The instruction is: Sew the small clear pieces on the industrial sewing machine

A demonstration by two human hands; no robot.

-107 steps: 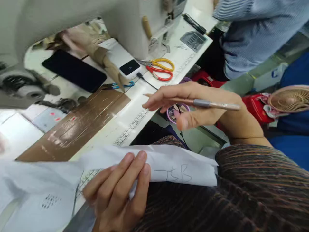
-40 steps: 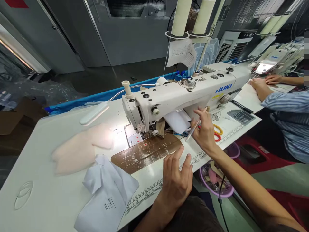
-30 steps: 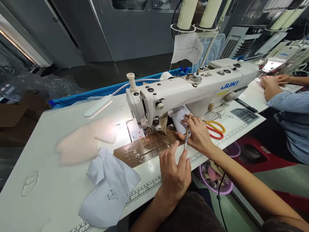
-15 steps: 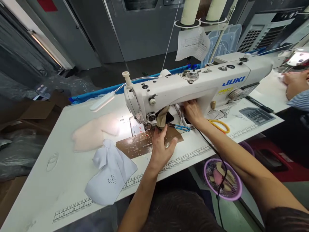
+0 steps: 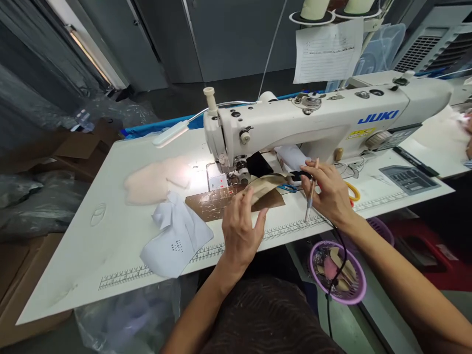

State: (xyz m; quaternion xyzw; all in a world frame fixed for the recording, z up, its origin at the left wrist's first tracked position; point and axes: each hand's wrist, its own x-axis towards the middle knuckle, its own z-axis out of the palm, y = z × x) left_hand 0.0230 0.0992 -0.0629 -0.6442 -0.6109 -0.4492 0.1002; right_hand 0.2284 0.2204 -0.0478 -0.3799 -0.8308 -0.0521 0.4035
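My left hand [image 5: 242, 223] touches a beige fabric piece [image 5: 267, 186], its thumb apart from the fingers. The fabric lies over a brown plate [image 5: 210, 202] beside the needle area of a white sewing machine [image 5: 287, 123]. In my right hand [image 5: 328, 189] is a slim pen-like tool [image 5: 310, 196], tip pointing down at the table edge. Blue-handled snips [image 5: 288, 188] lie partly under the fabric. Left of the plate rests light blue fabric [image 5: 177, 243] with small dark dots. Behind it, a pale pink fabric piece [image 5: 157, 182] lies under the lamp [image 5: 171, 133].
Yellow scissor handles [image 5: 354, 191] lie right of my right hand. A purple basket of scraps [image 5: 360, 294] stands below the table edge, with a black cable passing over it. White cloth [image 5: 293, 156] sits under the machine arm. Cardboard boxes [image 5: 79, 145] stand at the left.
My right hand has come out from under the machine arm holding the pen-like tool. My left hand has moved slightly toward me, and the beige fabric now lies lower and flatter. The view has shifted.
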